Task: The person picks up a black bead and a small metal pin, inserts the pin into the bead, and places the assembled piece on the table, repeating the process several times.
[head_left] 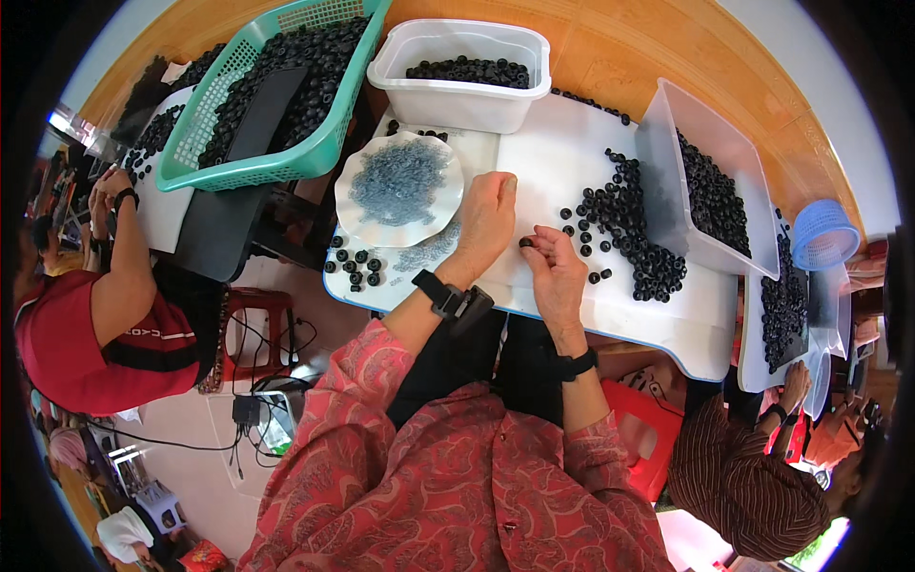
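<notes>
My right hand [555,276] pinches a small round black part [526,242] between thumb and fingertips, above the white tabletop [543,153]. Just left of it, my left hand [488,217] is closed, its fingers curled; whatever it may hold is hidden. Beside my left hand stands a white scalloped plate [355,212] heaped with small clear pieces [398,181]. More clear pieces are scattered by its lower rim. Loose black round parts with holes [618,214] lie in a pile to the right of my right hand. A smaller group of black parts [358,269] sits at the table's left corner.
A white tub [457,100] and a translucent bin [710,238] hold black parts at the back and right. A green basket [181,162] full of them stands at the far left. People work at both sides. Red stools [643,434] and cables [162,445] are below.
</notes>
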A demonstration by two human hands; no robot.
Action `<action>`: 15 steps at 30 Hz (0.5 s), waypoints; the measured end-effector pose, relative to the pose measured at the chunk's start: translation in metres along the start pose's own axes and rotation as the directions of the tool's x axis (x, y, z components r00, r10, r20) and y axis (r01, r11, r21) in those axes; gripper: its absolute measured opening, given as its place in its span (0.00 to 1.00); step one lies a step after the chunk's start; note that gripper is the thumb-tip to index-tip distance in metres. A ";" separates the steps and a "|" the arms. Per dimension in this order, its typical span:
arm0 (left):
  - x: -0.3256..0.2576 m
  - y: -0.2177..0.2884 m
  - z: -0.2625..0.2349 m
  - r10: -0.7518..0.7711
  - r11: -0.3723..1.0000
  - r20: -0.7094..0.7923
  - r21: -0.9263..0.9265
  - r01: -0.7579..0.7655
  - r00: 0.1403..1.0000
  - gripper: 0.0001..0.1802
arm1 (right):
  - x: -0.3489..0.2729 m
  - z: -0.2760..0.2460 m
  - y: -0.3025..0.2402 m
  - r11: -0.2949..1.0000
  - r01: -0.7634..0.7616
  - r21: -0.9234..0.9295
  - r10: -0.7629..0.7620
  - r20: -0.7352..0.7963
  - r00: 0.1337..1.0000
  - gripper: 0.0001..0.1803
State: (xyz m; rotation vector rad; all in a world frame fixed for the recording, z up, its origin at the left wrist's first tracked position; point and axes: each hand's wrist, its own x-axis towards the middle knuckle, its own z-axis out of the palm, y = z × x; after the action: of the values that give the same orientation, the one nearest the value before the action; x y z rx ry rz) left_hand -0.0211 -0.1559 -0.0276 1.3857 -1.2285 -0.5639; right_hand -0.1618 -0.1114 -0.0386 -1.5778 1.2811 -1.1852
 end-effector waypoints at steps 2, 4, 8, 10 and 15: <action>-0.006 0.003 -0.008 -0.062 0.997 0.011 -0.036 0.062 0.998 0.07 | 0.001 -0.001 0.000 1.000 -0.015 0.014 0.015 -0.006 1.000 0.15; -0.016 0.007 -0.019 -0.041 0.999 0.047 -0.027 0.042 0.998 0.06 | 0.002 -0.004 0.001 0.996 -0.057 0.072 0.055 0.029 0.998 0.14; -0.045 0.008 -0.027 0.022 0.998 0.159 0.060 -0.032 0.987 0.07 | 0.003 -0.008 -0.002 0.996 -0.044 0.083 0.042 0.022 0.999 0.14; -0.056 0.006 -0.029 0.063 0.991 0.148 0.110 -0.080 0.987 0.08 | 0.003 -0.009 -0.004 0.987 0.118 -0.112 -0.112 0.060 0.992 0.14; -0.066 0.011 -0.031 0.049 0.994 0.149 0.086 -0.062 0.988 0.10 | 0.001 -0.011 -0.011 0.983 0.132 -0.126 -0.123 0.079 0.989 0.14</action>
State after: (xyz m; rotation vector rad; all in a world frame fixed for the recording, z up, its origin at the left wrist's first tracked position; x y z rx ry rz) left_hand -0.0202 -0.0825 -0.0303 1.4004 -1.4226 -0.5856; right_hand -0.1693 -0.1103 -0.0255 -1.8053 1.2492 -1.1310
